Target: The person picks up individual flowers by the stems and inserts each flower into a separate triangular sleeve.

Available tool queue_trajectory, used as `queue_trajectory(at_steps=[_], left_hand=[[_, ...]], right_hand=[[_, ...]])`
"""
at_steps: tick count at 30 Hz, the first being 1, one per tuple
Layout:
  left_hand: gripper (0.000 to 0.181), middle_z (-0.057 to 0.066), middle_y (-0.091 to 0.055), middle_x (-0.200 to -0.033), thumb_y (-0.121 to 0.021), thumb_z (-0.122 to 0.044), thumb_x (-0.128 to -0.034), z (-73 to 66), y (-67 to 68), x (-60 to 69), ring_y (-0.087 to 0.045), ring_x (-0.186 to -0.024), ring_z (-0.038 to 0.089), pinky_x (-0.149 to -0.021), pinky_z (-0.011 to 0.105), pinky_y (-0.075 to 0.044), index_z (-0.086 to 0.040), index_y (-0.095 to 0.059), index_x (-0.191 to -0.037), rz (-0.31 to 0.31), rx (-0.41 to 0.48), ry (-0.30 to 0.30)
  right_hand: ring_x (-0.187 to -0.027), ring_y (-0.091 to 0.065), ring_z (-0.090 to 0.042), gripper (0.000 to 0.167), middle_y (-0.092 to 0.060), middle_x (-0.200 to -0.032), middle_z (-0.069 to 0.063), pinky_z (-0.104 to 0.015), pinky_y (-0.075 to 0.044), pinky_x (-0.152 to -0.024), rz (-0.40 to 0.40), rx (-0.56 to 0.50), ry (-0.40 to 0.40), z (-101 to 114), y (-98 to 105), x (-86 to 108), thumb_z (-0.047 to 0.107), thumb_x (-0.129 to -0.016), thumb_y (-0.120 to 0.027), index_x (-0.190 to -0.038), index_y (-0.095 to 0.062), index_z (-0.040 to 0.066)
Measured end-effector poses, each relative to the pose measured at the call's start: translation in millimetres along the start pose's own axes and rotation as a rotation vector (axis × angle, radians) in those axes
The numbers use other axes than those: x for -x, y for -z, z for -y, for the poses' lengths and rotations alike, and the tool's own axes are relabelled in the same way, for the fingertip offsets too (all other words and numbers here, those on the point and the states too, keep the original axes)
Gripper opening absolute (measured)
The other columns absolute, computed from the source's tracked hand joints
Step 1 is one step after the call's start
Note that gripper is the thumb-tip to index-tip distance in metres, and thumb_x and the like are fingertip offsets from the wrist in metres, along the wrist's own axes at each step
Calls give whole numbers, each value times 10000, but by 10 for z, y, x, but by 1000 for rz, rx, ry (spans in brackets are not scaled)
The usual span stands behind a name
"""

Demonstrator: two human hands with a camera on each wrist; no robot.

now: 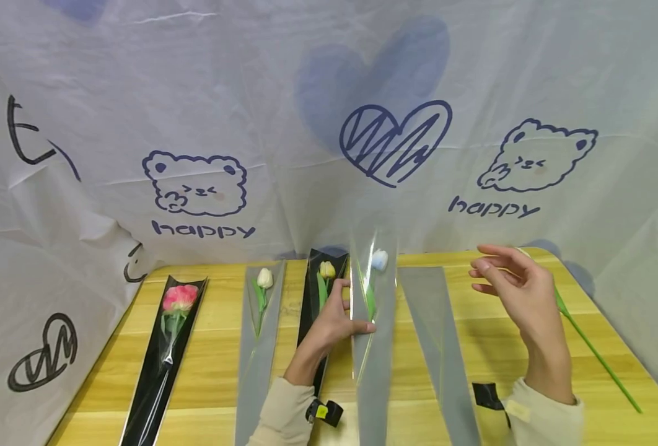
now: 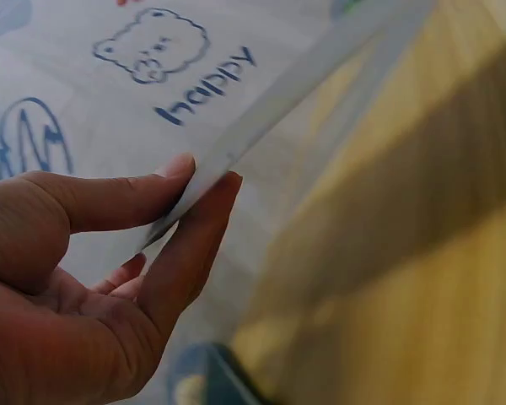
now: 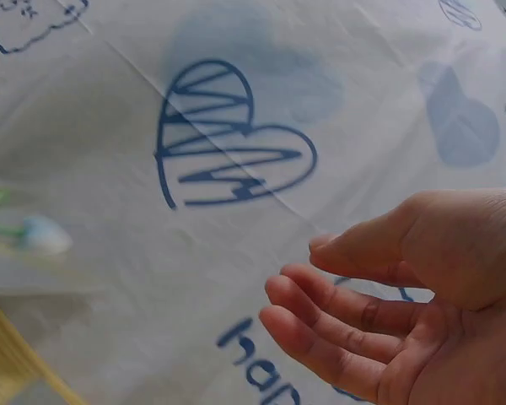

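My left hand point(image 1: 334, 322) pinches the left edge of a grey-backed clear flower sleeve point(image 1: 373, 384), which is lifted at its upper part. Inside that sleeve is a pale blue and white tulip point(image 1: 380, 260) with a green leaf. The left wrist view shows the thumb on one face of the sleeve point(image 2: 278, 101) and the fingers on the other. To the right, my right hand point(image 1: 521, 291) is raised over the table with loosely bent fingers and nothing in them. In the right wrist view the tulip point(image 3: 46, 235) appears blurred, apart from that hand.
On the wooden table point(image 1: 602, 384) lie a black sleeve with a pink flower point(image 1: 180, 298), a grey sleeve with a white tulip point(image 1: 264, 278), and a black sleeve with a yellow tulip point(image 1: 327, 269). Another grey sleeve point(image 1: 432, 310) and a green stem point(image 1: 599, 359) lie right. A printed cloth point(image 1: 284, 74) hangs behind.
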State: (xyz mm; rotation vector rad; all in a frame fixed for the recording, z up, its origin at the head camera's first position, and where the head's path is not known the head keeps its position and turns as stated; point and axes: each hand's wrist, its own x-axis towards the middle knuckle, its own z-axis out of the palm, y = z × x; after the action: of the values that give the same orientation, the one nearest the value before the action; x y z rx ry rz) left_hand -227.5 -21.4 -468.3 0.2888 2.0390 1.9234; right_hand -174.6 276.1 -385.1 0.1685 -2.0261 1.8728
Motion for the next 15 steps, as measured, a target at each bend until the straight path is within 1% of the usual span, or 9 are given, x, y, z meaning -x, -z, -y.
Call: queue_trajectory(at_steps=[2, 5, 7, 9, 11, 13, 15], left_hand=[[853, 238, -672, -1046, -805, 167, -766, 81, -22, -19, -691, -802, 280, -667, 386, -573, -73, -311, -1418, -3, 0, 29], [854, 223, -673, -1008, -818, 152, -770, 184, -59, -38, -670, -775, 267, -622, 370, -554, -73, -293, -1404, -23, -36, 76], [898, 197, -676, -960, -838, 124, -769, 216, -84, -40, -650, -740, 251, -602, 353, -533, -74, -270, -1436, -57, -111, 88], [944, 164, -657, -874, -858, 60, -784, 215, -100, -36, -612, -681, 228, -583, 337, -500, -71, -244, -1490, -95, -230, 82], [937, 117, -619, -793, -858, -28, -825, 188, -110, -18, -571, -626, 203, -571, 320, -464, -52, -242, -1530, -127, -368, 60], [880, 88, -578, -705, -836, -125, -876, 132, -114, 18, -542, -555, 199, -531, 320, -430, -32, -272, -1544, -153, -524, 33], [769, 78, -558, -651, -797, -207, -924, 62, -122, 69, -534, -510, 220, -491, 342, -415, -31, -350, -1526, -185, -688, 23]], right_hand=[[-854, -732, -114, 288, -731, -1027, -34, -266, -585, -709, -19, -6, -23, -35, 64, -3, 21, -967, -700, -1254, -677, 20], [-841, -728, -94, 278, -728, -1011, -7, -253, -583, -699, -46, 16, -56, -79, 143, 0, 28, -965, -707, -1241, -685, 49], [-834, -726, -89, 271, -728, -1001, -1, -252, -583, -693, -66, 11, -76, -96, 193, 7, 32, -961, -713, -1229, -692, 61], [-831, -725, -86, 263, -727, -988, 4, -249, -582, -688, -83, -4, -87, -106, 242, 16, 31, -957, -718, -1216, -697, 72], [-834, -725, -88, 261, -729, -983, 0, -254, -584, -687, -98, -37, -91, -112, 292, 33, 25, -953, -720, -1210, -699, 69], [-840, -726, -97, 262, -733, -979, -4, -260, -586, -687, -118, -63, -91, -113, 337, 48, 25, -952, -721, -1212, -700, 51], [-850, -727, -109, 268, -736, -985, -11, -262, -586, -687, -135, -84, -93, -112, 375, 60, 29, -952, -722, -1219, -697, 34]])
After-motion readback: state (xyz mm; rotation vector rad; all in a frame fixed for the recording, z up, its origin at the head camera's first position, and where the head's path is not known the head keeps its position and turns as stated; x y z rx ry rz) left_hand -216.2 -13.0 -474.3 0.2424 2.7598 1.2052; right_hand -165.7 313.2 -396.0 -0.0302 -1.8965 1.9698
